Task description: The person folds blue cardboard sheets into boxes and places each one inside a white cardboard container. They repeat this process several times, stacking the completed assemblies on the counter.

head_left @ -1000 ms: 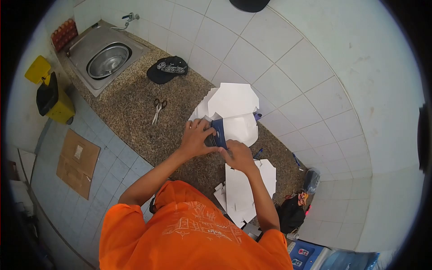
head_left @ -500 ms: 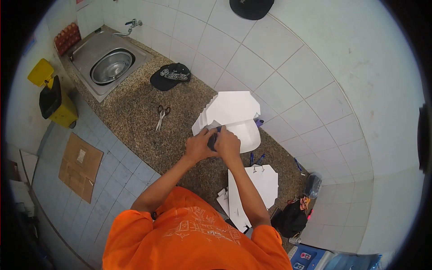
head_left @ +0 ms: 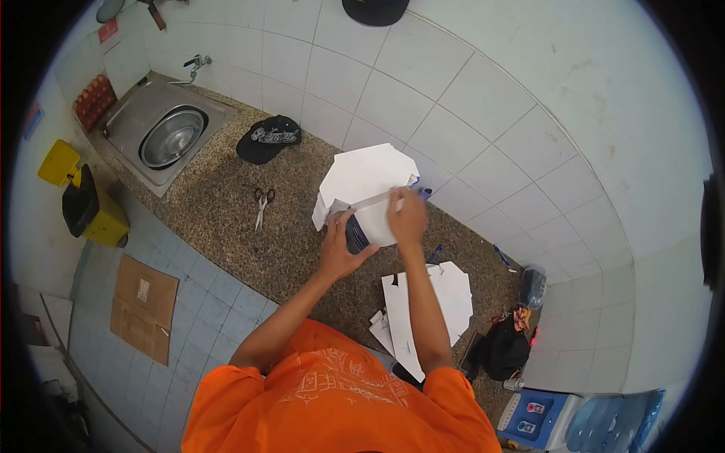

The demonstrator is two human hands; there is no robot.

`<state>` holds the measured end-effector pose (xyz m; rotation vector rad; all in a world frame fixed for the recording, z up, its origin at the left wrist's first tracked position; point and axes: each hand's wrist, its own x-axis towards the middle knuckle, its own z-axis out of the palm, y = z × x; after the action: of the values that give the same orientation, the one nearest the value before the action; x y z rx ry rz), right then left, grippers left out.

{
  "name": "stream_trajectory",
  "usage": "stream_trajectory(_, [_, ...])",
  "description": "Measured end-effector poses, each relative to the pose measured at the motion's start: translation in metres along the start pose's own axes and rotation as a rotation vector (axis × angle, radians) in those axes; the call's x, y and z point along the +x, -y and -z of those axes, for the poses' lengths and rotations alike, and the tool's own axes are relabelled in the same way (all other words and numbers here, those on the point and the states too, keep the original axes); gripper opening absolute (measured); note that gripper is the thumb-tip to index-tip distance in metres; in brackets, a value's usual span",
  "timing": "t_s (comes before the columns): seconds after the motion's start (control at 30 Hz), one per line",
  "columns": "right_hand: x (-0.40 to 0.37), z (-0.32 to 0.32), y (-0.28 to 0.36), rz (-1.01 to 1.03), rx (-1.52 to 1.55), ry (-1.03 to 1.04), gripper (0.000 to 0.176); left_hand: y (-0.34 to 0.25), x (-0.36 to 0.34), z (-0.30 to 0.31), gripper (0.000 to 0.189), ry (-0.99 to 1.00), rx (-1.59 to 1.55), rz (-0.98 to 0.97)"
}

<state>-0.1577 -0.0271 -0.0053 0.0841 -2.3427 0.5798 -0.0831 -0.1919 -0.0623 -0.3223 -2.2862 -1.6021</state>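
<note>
On speckled stone counter (head_left: 219, 170), tiled wall (head_left: 423, 83).

Right hand (head_left: 408, 217) off dark stack (head_left: 356, 235), now at white card (head_left: 375, 223)

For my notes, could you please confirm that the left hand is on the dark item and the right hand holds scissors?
No: the head view shows scissors on the counter and the right hand at the white card. The left hand is on the dark item.
</note>
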Motion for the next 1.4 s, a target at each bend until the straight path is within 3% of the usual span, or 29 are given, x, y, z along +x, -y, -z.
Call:
stream_trajectory(0.1, [0.025, 0.004, -0.056, -0.153, -0.078, 0.115, 0.037, -0.002, -0.006, -0.004, 0.083, 0.033, 0.014, 0.044])
stream_trajectory(0.17, [0.024, -0.025, -0.108, -0.474, -0.021, 0.448, 0.057, 0.005, -0.010, -0.008, 0.081, 0.061, 0.018, 0.046])
stream_trajectory(0.27, [0.020, -0.033, -0.126, -0.514, 0.080, 0.610, 0.065, 0.014, -0.012, -0.010, 0.079, 0.032, -0.006, -0.046])
stream_trajectory(0.37, [0.009, -0.038, -0.123, -0.461, 0.134, 0.471, 0.063, 0.008, -0.017, -0.010, 0.077, 0.045, 0.009, -0.029])
stream_trajectory(0.5, [0.006, -0.015, -0.108, -0.511, 0.155, 0.458, 0.060, 0.004, -0.011, -0.009, 0.074, 0.067, 0.060, -0.019])
stream_trajectory(0.57, [-0.025, -0.017, -0.128, -0.409, 0.429, 0.081, 0.056, 0.004, -0.012, -0.011, 0.072, 0.064, 0.015, -0.015])
stream_trajectory(0.63, [-0.071, 0.025, -0.129, -0.533, 0.353, 0.062, 0.052, 0.008, -0.014, -0.015, 0.071, 0.047, 0.000, -0.044])
stream_trajectory(0.7, [-0.159, 0.045, -0.145, -0.436, 0.179, 0.317, 0.063, 0.012, -0.021, -0.018, 0.070, 0.029, -0.016, -0.059])
stream_trajectory(0.77, [-0.237, 0.082, -0.117, -0.475, -0.299, 0.701, 0.083, 0.017, -0.022, -0.021, 0.069, 0.005, -0.033, -0.077])
stream_trajectory(0.83, [-0.274, 0.112, -0.108, -0.608, -0.258, 1.022, 0.099, 0.015, -0.023, -0.019, 0.068, 0.034, -0.054, -0.061])
stream_trajectory(0.87, [-0.292, 0.114, -0.116, -0.622, -0.257, 1.018, 0.099, 0.018, -0.021, -0.019, 0.068, 0.032, -0.040, -0.067])
stream_trajectory(0.93, [-0.324, 0.113, -0.147, -0.278, -0.095, 0.723, 0.072, 0.008, -0.025, -0.022, 0.064, -0.004, 0.034, -0.066])
stream_trajectory(0.97, [-0.328, 0.123, -0.159, -0.296, -0.096, 0.716, 0.072, 0.003, -0.033, -0.026, 0.064, 0.014, 0.031, -0.071])
stream_trajectory(1.03, [-0.300, 0.152, -0.161, -0.635, 0.351, 0.817, 0.036, -0.006, -0.055, -0.033, 0.060, -0.149, 0.056, -0.192])
stream_trajectory(1.07, [-0.304, 0.159, -0.161, -0.499, 0.312, 0.590, 0.015, -0.020, -0.062, -0.037, 0.050, -0.139, -0.003, -0.287])
stream_trajectory(1.1, [-0.305, 0.167, -0.159, -0.514, 0.312, 0.571, 0.015, -0.030, -0.072, -0.042, 0.050, -0.120, -0.010, -0.300])
stream_trajectory(1.17, [-0.296, 0.196, -0.145, -0.653, 0.256, 0.372, 0.016, -0.043, -0.089, -0.053, 0.037, 0.287, -0.302, 0.000])
stream_trajectory(1.2, [-0.280, 0.214, -0.124, -0.734, 0.105, 0.355, 0.025, -0.042, -0.092, -0.064, 0.037, 0.303, -0.307, -0.002])
stream_trajectory(1.23, [-0.289, 0.218, -0.130, -0.763, 0.092, 0.336, 0.025, -0.040, -0.098, -0.084, 0.033, 0.409, -0.410, 0.190])
stream_trajectory(1.27, [-0.294, 0.216, -0.137, -0.874, 0.292, 0.281, 0.029, -0.035, -0.101, -0.096, 0.029, 0.498, -0.502, 0.387])
stream_trajectory(1.33, [-0.293, 0.221, -0.139, -1.046, 0.600, 0.173, 0.029, -0.037, -0.105, -0.106, 0.028, 0.547, -0.508, 0.461])
stream_trajectory(1.4, [-0.292, 0.233, -0.140, -0.954, 0.541, 0.061, 0.024, -0.042, -0.102, -0.114, 0.028, 0.586, -0.511, 0.530])
